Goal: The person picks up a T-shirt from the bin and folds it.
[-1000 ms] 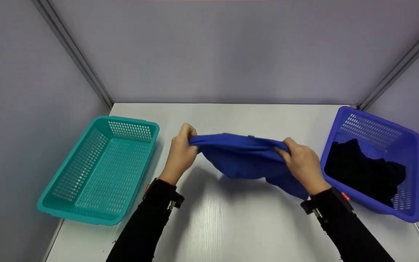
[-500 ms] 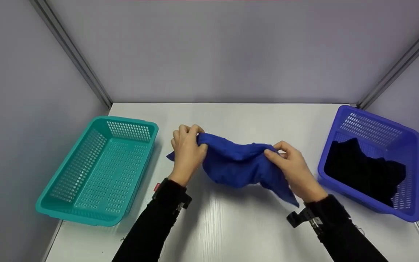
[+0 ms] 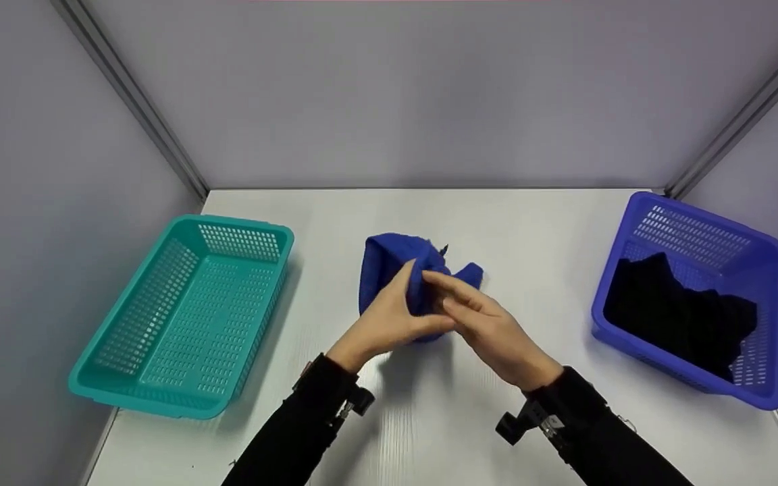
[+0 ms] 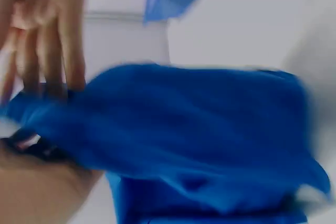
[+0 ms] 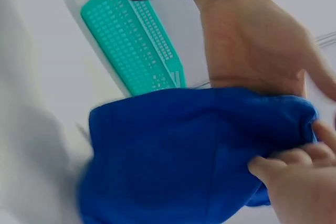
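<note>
A piece of blue cloth (image 3: 396, 251), which looks like a garment, is bunched between the two hands over the middle of the table in the head view. My left hand (image 3: 385, 320) holds it in the crook between thumb and fingers, the thumb stretched toward the other hand. My right hand (image 3: 497, 331) meets it from the right, its fingers on the gathered part. In the right wrist view the right fingers (image 5: 294, 161) bend against the blue fabric, with the left palm behind its upper edge. Folds hide the left fingertips. The left wrist view is blurred.
A teal perforated basket (image 3: 288, 270) stands on the left of the white table (image 3: 335, 209). On the right is a blue-violet perforated basket (image 3: 770, 270) with black cloth (image 3: 672, 317) inside. Grey walls (image 3: 389, 94) enclose the back and sides.
Earlier the blue cloth was stretched sideways between both hands. The hands have since come together in the middle, and it is now gathered and folded, hanging near the left hand.
</note>
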`<act>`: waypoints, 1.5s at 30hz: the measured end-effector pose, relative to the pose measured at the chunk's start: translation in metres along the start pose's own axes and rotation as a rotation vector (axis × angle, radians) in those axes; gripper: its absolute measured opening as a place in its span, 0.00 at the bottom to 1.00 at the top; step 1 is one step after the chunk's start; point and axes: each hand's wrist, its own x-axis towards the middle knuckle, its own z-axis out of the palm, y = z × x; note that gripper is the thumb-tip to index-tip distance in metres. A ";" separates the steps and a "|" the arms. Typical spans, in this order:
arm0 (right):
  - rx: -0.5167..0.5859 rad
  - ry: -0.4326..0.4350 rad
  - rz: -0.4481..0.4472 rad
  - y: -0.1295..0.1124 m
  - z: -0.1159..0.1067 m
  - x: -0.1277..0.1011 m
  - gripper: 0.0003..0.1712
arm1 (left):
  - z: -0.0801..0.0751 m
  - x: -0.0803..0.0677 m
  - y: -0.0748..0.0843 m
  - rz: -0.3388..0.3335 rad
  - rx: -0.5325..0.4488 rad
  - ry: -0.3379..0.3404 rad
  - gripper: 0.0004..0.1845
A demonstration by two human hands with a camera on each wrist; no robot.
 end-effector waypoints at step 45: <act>-0.564 -0.132 0.012 -0.033 0.005 0.026 0.12 | -0.157 0.023 0.075 0.278 0.597 0.950 0.11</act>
